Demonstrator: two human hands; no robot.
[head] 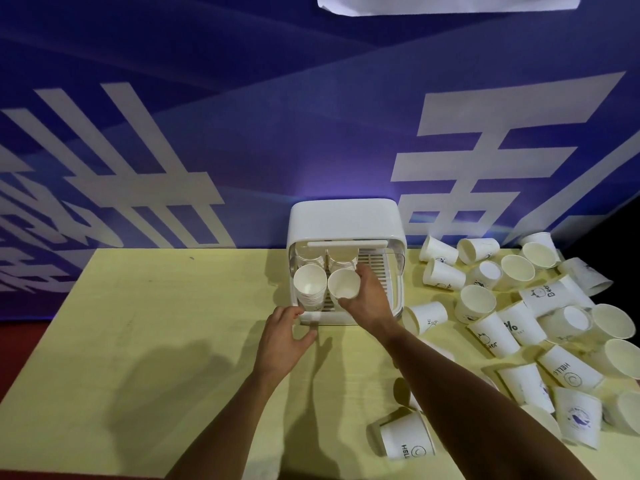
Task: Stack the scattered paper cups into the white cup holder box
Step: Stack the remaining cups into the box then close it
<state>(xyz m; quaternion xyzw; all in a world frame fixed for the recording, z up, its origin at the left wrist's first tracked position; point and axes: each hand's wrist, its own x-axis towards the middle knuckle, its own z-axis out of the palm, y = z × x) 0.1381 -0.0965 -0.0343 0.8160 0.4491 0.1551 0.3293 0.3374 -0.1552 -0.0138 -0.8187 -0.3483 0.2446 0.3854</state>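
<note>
White sheet cut off at the top, cups at the worktop's right edge cropped, one cup half hidden under the right forearm, rear stacks screened by front cups.

Light is dim overall and comes from above and to the right. The person's arms and the white plastic cup holder box throw broad, soft shadows leftward across the pale yellow bench. The box top is the brightest patch. A faint violet glow spreads on the blue printed banner behind it. Wide-angle bending slants the banner lettering toward the corners. The right edge of the frame falls to black. The scattered white paper cups look slightly soft.
</note>
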